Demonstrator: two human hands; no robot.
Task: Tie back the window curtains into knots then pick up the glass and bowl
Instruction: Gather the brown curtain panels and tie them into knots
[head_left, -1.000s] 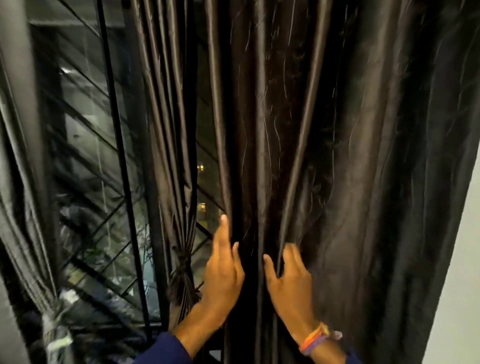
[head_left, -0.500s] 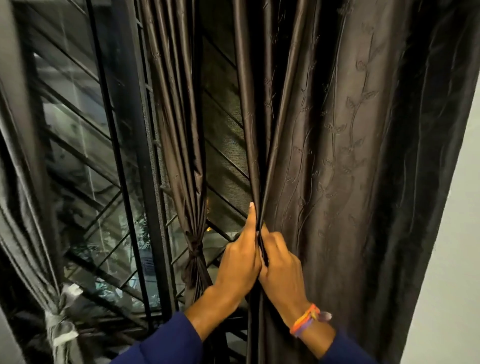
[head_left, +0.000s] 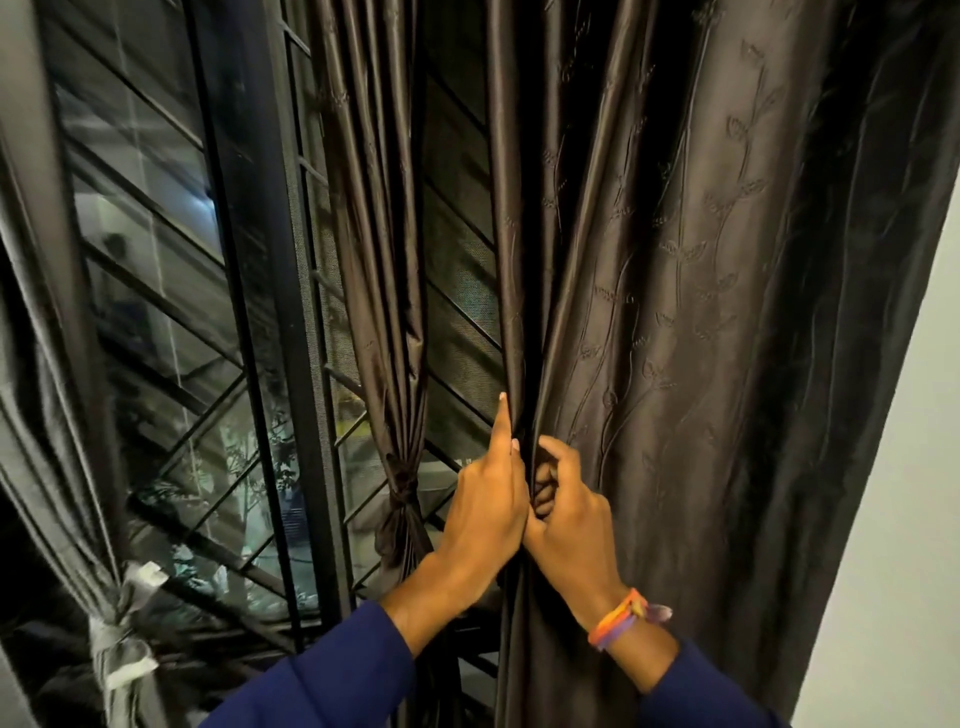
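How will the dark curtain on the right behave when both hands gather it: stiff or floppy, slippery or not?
Probably floppy: the dark curtain hangs in soft folds that bunch where the left hand and right hand grip it. Its sheen suggests a smooth, perhaps slippery cloth. The tied curtain nearby suggests a knot can hold.

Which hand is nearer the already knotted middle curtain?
Left. The left hand lies just right of the knotted middle curtain; the right hand is farther right, gripping the loose curtain.
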